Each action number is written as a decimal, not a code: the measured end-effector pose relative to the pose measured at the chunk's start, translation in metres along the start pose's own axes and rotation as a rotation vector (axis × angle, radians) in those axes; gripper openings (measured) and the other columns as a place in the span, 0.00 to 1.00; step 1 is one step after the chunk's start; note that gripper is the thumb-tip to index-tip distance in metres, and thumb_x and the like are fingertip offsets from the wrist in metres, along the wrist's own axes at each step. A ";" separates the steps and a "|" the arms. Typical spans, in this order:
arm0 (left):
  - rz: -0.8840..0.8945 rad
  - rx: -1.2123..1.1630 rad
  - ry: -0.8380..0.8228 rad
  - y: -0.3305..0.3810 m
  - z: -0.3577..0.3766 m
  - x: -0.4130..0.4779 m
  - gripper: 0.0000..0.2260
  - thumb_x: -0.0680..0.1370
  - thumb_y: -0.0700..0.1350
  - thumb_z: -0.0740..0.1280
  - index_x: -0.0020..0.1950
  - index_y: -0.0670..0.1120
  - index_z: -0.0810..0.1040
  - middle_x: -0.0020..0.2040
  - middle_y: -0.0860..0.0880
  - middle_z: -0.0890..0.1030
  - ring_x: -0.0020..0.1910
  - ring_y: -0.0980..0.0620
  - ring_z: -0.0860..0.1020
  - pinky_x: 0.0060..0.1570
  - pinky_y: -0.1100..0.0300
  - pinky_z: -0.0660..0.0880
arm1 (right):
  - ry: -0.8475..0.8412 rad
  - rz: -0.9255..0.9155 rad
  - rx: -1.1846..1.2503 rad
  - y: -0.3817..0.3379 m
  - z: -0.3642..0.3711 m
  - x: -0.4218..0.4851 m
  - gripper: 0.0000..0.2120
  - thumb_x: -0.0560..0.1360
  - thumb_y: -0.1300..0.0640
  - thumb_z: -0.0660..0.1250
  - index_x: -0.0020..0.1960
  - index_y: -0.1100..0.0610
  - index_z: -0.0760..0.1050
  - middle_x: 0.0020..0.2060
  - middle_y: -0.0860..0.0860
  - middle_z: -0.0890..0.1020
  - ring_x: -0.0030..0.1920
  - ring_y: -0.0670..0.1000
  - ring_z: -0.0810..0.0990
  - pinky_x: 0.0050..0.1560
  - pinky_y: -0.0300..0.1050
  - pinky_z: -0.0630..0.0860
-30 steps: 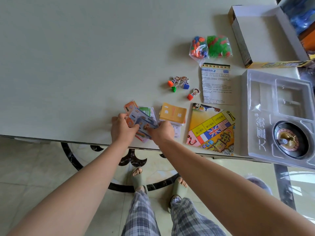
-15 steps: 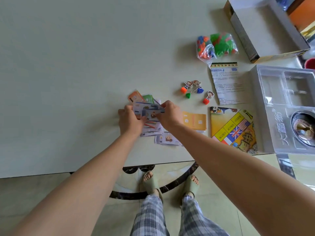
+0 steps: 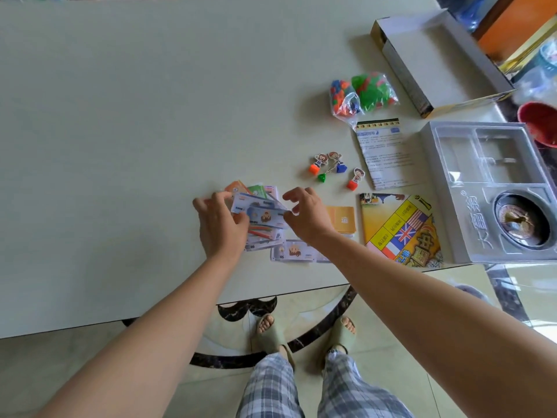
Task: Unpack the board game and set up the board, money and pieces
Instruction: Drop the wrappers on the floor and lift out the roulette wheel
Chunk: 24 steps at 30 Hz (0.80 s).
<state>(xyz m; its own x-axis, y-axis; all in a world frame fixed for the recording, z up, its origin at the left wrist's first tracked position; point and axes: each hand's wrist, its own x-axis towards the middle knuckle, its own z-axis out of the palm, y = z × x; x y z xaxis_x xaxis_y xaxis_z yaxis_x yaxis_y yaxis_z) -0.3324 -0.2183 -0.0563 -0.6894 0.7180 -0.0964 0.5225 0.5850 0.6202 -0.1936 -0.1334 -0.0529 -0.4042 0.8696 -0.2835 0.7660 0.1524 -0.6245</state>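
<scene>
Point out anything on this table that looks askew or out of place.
The pawns lie tipped on their sides, not standing, left of the rules sheet. The bills form a loose, crooked fan in the left hand, with one bill lying apart near the table's front edge. Nothing looks spilled or damaged.

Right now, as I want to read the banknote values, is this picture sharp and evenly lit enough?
Head view: soft daylight, even on the table, with faint shadows beside the bags of pieces; the play money in the left hand is slightly soft, its print hardly legible; glare whitens the plastic tray; wide-angle bends the table edge.
</scene>
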 end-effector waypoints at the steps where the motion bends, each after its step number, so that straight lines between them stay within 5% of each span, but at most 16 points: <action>1: 0.059 0.019 -0.003 0.002 0.000 -0.001 0.15 0.74 0.41 0.69 0.60 0.45 0.74 0.60 0.42 0.67 0.57 0.42 0.73 0.48 0.53 0.71 | -0.016 -0.003 0.007 0.002 -0.003 -0.002 0.16 0.74 0.61 0.66 0.62 0.57 0.74 0.58 0.54 0.75 0.51 0.54 0.78 0.55 0.49 0.76; 5: 0.180 0.273 -0.224 0.011 0.012 -0.001 0.14 0.75 0.46 0.68 0.61 0.47 0.78 0.61 0.43 0.70 0.60 0.42 0.69 0.58 0.52 0.68 | -0.052 0.019 0.045 0.014 -0.020 -0.007 0.17 0.74 0.65 0.64 0.62 0.56 0.75 0.57 0.53 0.77 0.52 0.52 0.78 0.54 0.45 0.76; 10: 0.207 0.278 -0.181 0.041 0.024 0.000 0.13 0.75 0.43 0.66 0.59 0.45 0.78 0.60 0.41 0.73 0.62 0.40 0.68 0.60 0.52 0.65 | 0.001 0.035 0.162 0.035 -0.065 -0.009 0.14 0.75 0.67 0.63 0.59 0.59 0.78 0.53 0.54 0.81 0.46 0.51 0.79 0.54 0.46 0.77; 18: 0.454 0.073 -0.493 0.184 0.104 -0.040 0.08 0.78 0.42 0.63 0.54 0.48 0.81 0.51 0.48 0.82 0.48 0.48 0.79 0.46 0.57 0.75 | 0.211 0.171 0.209 0.141 -0.178 -0.026 0.09 0.74 0.67 0.65 0.49 0.57 0.80 0.40 0.52 0.83 0.36 0.50 0.81 0.37 0.39 0.77; 24: 0.591 -0.026 -0.670 0.284 0.178 -0.102 0.08 0.77 0.42 0.63 0.52 0.49 0.81 0.46 0.51 0.82 0.44 0.52 0.79 0.45 0.59 0.76 | 0.344 0.310 0.085 0.257 -0.263 -0.046 0.09 0.72 0.63 0.65 0.46 0.51 0.81 0.42 0.51 0.84 0.42 0.52 0.83 0.47 0.46 0.78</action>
<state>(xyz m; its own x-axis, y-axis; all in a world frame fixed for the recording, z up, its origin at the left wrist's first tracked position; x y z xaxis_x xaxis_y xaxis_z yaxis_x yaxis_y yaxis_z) -0.0241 -0.0582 -0.0084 0.1311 0.9739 -0.1852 0.6822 0.0469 0.7297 0.1531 -0.0112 -0.0086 0.0376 0.9754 -0.2172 0.7748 -0.1657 -0.6101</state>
